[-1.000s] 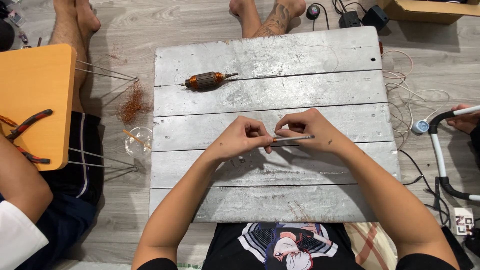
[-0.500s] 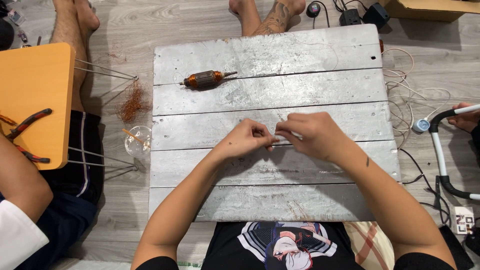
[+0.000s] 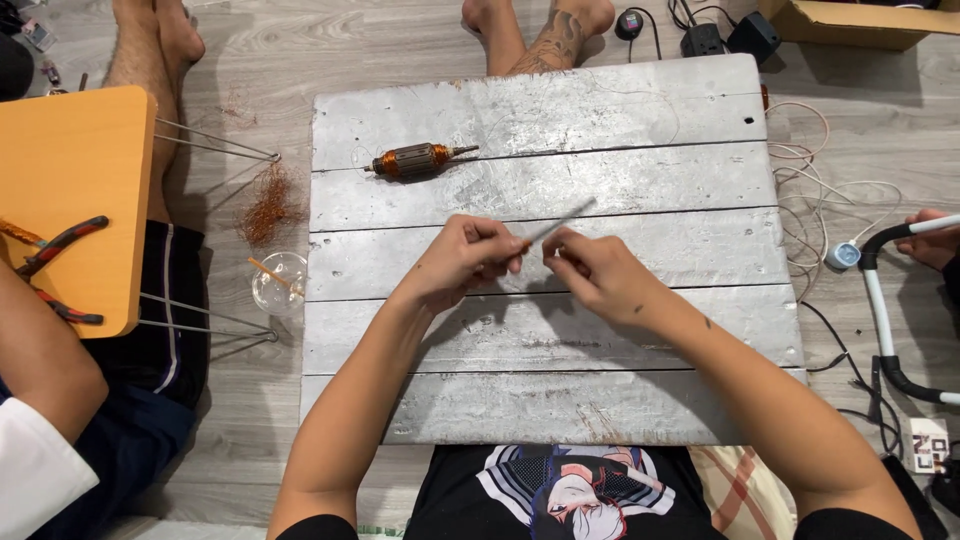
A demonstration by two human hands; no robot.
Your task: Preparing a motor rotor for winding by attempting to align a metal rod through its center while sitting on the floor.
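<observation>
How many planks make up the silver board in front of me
5 planks, stacked from far to near: the top plank, the second holding the motor armature, the third, the fourth and the nearest.

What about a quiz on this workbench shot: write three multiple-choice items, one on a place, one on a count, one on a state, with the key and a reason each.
1. Where does the motor armature lie?
A. On the grey board, beyond the hands
B. On the orange table
C. In the glass cup

2. How many planks make up the grey board?
A. Two
B. Five
C. Nine

3. How is the thin metal strip held?
A. It lies loose on the board
B. Pinched between both hands, raised off the board
C. Clamped in the pliers

Key: 1 A, it rests on the second plank past the fingers. 2 B, four seams split the board into five. 3 B, the left hand and right hand meet at its lower end and it slants up to the right.
</observation>
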